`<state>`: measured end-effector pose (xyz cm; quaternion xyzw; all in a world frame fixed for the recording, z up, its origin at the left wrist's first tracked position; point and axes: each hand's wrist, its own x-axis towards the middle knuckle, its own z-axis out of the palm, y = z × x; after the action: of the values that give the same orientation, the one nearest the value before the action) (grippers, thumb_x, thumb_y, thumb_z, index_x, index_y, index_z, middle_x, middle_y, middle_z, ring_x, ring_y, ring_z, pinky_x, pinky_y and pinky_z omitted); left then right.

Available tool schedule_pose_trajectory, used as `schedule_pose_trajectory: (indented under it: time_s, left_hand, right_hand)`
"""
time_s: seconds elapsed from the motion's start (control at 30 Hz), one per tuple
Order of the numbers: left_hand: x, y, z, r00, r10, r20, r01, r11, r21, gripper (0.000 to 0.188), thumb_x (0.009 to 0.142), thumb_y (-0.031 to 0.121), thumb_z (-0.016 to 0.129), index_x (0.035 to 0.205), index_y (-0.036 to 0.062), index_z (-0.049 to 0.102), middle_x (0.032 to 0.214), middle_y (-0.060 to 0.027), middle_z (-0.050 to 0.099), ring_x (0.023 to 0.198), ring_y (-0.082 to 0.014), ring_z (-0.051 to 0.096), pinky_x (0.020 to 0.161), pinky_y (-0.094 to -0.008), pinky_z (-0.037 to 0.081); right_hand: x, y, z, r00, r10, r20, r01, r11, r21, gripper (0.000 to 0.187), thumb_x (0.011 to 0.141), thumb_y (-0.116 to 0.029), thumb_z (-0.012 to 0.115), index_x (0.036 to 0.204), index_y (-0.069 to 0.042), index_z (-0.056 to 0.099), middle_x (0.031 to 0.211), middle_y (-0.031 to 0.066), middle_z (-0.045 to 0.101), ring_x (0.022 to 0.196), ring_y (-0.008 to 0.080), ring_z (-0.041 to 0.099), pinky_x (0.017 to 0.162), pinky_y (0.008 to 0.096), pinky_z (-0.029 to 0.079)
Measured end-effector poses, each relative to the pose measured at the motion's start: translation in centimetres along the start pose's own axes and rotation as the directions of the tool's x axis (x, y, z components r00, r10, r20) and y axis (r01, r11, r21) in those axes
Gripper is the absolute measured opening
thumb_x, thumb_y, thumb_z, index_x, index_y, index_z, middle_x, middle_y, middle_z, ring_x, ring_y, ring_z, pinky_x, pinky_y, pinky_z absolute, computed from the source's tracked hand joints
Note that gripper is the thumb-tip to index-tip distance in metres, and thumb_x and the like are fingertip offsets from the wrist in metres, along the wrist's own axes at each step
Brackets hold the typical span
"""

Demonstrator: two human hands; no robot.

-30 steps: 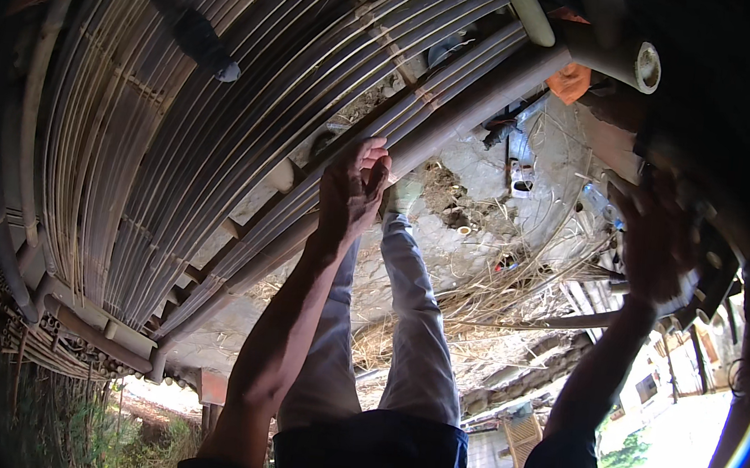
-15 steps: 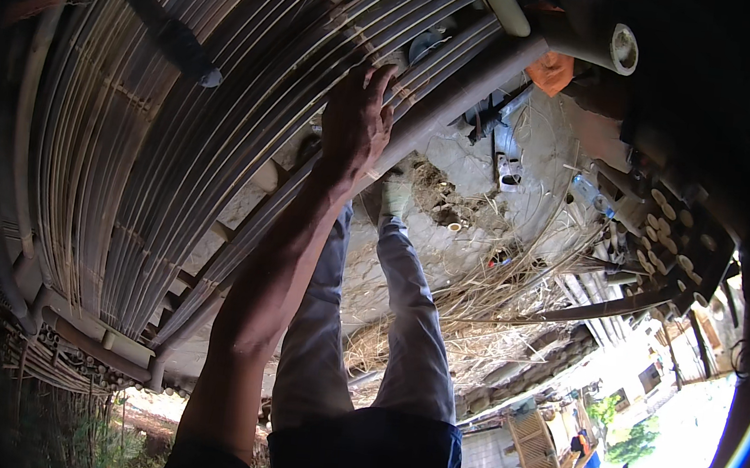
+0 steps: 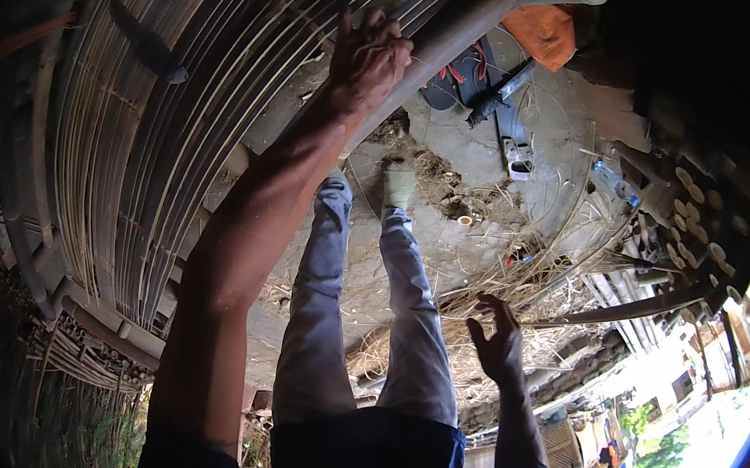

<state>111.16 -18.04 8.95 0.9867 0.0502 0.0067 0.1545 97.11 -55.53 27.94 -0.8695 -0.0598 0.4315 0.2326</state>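
Note:
My left hand (image 3: 371,64) reaches out to the bamboo slats (image 3: 220,66) of a long slatted bench or bed frame. Its fingers curl over the slats, close to the thick bamboo pole (image 3: 466,37) along the edge. The undersides of those fingers are hidden. A dark, curved tool with a wrapped section (image 3: 150,43) lies across the slats to the left. My right hand (image 3: 498,341) is raised in front of my right leg, holding nothing, with its fingers apart.
On the dirt floor lie a dark sandal with red straps (image 3: 473,74), a metal level-like bar (image 3: 516,153) and an orange bag-like thing (image 3: 543,35). A plastic bottle (image 3: 615,182) and stacked cut bamboo (image 3: 693,215) are at the right. Shavings (image 3: 475,320) lie near my legs.
My right hand has come up from the lower right edge to beside my right leg. My left fingers have curled more over the slats. The view has shifted.

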Motion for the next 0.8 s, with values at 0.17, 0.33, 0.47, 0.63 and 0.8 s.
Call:
schedule_pose_trajectory:
  time_s: [0.17,0.33,0.47,0.63,0.8]
  left_hand:
    - [-8.7,15.7,-3.5,0.902,0.418,0.106,-0.201,0.625,-0.755,0.002,0.081,0.012,0.065,0.082,0.0112,0.064,0.073,-0.0044,0.064,0.069,-0.0202,0.064,0.07,-0.0383,0.051]
    - [-17.4,37.8,-8.0,0.74,0.649,0.178,-0.081,0.349,-0.934,0.012,0.079,0.017,0.059,0.09,0.0119,0.06,0.082,-0.0032,0.059,0.084,-0.0216,0.062,0.082,-0.0411,0.047]
    - [-17.0,43.5,-11.1,0.753,0.551,0.361,-0.143,0.671,-0.727,0.042,0.087,0.017,0.055,0.127,0.0033,0.054,0.129,-0.0194,0.053,0.124,-0.0283,0.049,0.112,-0.0526,0.03]
    - [-11.3,26.9,-6.4,0.973,-0.095,0.209,0.227,0.527,-0.819,0.048,0.079,0.019,0.068,0.121,0.002,0.054,0.115,-0.0147,0.057,0.106,-0.0299,0.057,0.093,-0.0419,0.044]
    - [-8.9,3.8,-0.3,0.778,-0.569,-0.266,0.524,0.822,-0.226,0.036,0.088,0.021,0.066,0.116,-0.0008,0.057,0.111,-0.0182,0.062,0.105,-0.0339,0.058,0.094,-0.0442,0.046]
  right_hand:
    - [3.1,0.9,4.7,0.989,0.14,0.047,-0.147,0.888,0.435,0.03,0.092,-0.018,0.062,0.116,0.0,0.057,0.094,0.0099,0.067,0.083,0.0174,0.065,0.073,0.0319,0.052]
    - [5.1,7.3,8.7,0.945,0.237,0.227,-0.316,0.845,0.432,0.031,0.091,-0.024,0.062,0.11,0.0,0.062,0.084,0.0064,0.069,0.068,0.0167,0.064,0.065,0.0316,0.052]
    - [6.7,7.3,11.6,0.899,0.016,0.437,-0.049,0.997,0.064,0.031,0.089,-0.024,0.065,0.11,-0.002,0.064,0.085,0.008,0.07,0.075,0.0177,0.067,0.067,0.0324,0.053]
    - [17.1,1.8,16.4,0.735,-0.208,0.646,-0.074,0.922,0.381,0.037,0.089,-0.038,0.064,0.106,-0.006,0.068,0.091,0.0081,0.069,0.091,0.023,0.065,0.081,0.0347,0.051]
    - [31.2,-8.0,10.5,0.897,-0.102,0.429,-0.435,-0.367,0.822,0.083,0.088,-0.072,0.043,0.13,-0.001,0.049,0.133,0.0212,0.05,0.131,0.0316,0.037,0.111,0.0519,0.023]
